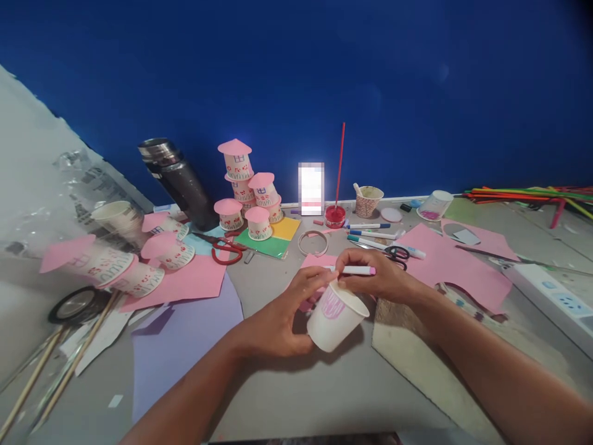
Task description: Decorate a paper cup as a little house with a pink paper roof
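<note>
My left hand point(282, 318) grips a white paper cup point(336, 318) that lies tilted just above the grey table point(352, 389), its mouth turned toward me. Pink marks run along the cup's wall near the rim. My right hand point(377, 278) is closed around a white marker with a pink end point(356, 270), held sideways over the cup's upper edge. Both forearms come in from the bottom of the view.
Pink-roofed cup houses point(245, 191) stand stacked at the back, more point(139, 266) lie at left. Red scissors point(225, 247), black scissors point(396, 253), markers point(370, 235), pink paper point(456, 266), lilac paper point(180, 340), a dark flask point(178, 182), coloured sticks point(532, 194), a power strip point(556, 296) surround them.
</note>
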The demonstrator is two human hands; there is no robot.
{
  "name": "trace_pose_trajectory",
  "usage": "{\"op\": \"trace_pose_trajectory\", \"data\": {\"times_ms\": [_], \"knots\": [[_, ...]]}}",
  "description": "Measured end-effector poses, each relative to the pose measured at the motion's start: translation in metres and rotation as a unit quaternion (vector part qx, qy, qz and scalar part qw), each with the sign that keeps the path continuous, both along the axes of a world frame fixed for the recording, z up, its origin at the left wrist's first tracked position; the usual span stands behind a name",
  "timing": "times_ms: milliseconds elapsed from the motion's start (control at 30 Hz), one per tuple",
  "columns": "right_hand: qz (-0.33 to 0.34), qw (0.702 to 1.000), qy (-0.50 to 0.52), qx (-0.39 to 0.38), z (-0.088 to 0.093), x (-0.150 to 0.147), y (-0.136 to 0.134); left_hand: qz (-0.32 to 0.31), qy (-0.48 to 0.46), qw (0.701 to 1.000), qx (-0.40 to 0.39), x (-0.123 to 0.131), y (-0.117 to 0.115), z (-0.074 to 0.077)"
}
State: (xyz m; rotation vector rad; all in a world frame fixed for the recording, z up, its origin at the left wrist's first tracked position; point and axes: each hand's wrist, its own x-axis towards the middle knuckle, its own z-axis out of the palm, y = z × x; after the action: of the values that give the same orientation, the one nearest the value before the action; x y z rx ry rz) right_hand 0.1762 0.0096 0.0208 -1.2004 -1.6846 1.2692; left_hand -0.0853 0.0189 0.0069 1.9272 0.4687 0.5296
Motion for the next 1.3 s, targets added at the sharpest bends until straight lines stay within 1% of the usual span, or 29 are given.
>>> {"op": "trace_pose_trajectory", "data": {"times_ms": [100, 167, 200, 233, 300, 367, 433, 500, 567, 633, 700, 800, 900, 1000, 1167, 1300], "knots": [[0.003, 1.0, 0.003, -0.011, 0.001, 0.0, 0.0, 0.002, -0.012, 0.999, 0.036, 0.0, -0.002, 0.004], [-0.004, 1.0, 0.013, -0.025, 0.002, -0.002, 0.0, 0.021, -0.023, 0.999, 0.042, 0.001, -0.004, 0.007], [-0.02, 0.999, 0.019, -0.028, 0.001, -0.004, 0.0, 0.034, -0.029, 0.998, 0.036, 0.001, -0.004, 0.007], [-0.049, 0.998, 0.024, -0.021, 0.001, -0.005, 0.001, 0.054, -0.037, 0.998, 0.025, 0.002, -0.004, 0.007], [-0.143, 0.988, 0.039, 0.038, -0.002, -0.006, 0.001, 0.116, -0.064, 0.991, -0.009, 0.003, -0.002, 0.005], [-0.245, 0.958, 0.072, 0.128, -0.004, -0.004, -0.001, 0.189, -0.099, 0.976, -0.048, 0.003, 0.002, -0.001], [-0.301, 0.925, 0.106, 0.205, -0.004, -0.002, -0.006, 0.247, -0.131, 0.957, -0.08, 0.003, 0.009, -0.007], [-0.292, 0.914, 0.075, 0.27, -0.001, -0.002, -0.015, 0.275, -0.146, 0.946, -0.092, 0.003, 0.015, -0.013], [-0.258, 0.901, 0.018, 0.348, 0.004, -0.007, -0.025, 0.286, -0.142, 0.944, -0.082, 0.004, 0.018, -0.017], [-0.223, 0.889, -0.025, 0.4, 0.01, -0.014, -0.033, 0.287, -0.131, 0.947, -0.069, 0.005, 0.018, -0.018], [-0.194, 0.881, -0.042, 0.43, 0.013, -0.021, -0.036, 0.286, -0.124, 0.948, -0.065, 0.006, 0.016, -0.017], [-0.18, 0.879, -0.068, 0.437, 0.013, -0.026, -0.034, 0.285, -0.12, 0.949, -0.06, 0.007, 0.014, -0.013], [-0.16, 0.879, -0.082, 0.442, 0.01, -0.024, -0.03, 0.287, -0.095, 0.952, -0.052, 0.007, 0.012, -0.012], [-0.145, 0.876, -0.083, 0.452, 0.008, -0.023, -0.03, 0.286, -0.067, 0.955, -0.036, 0.005, 0.012, -0.014], [-0.137, 0.867, -0.092, 0.47, 0.009, -0.023, -0.029, 0.276, -0.063, 0.959, -0.004, 0.004, 0.014, -0.021], [-0.134, 0.864, -0.099, 0.475, 0.01, -0.024, -0.028, 0.271, -0.063, 0.961, -0.007, 0.004, 0.015, -0.02]]}}
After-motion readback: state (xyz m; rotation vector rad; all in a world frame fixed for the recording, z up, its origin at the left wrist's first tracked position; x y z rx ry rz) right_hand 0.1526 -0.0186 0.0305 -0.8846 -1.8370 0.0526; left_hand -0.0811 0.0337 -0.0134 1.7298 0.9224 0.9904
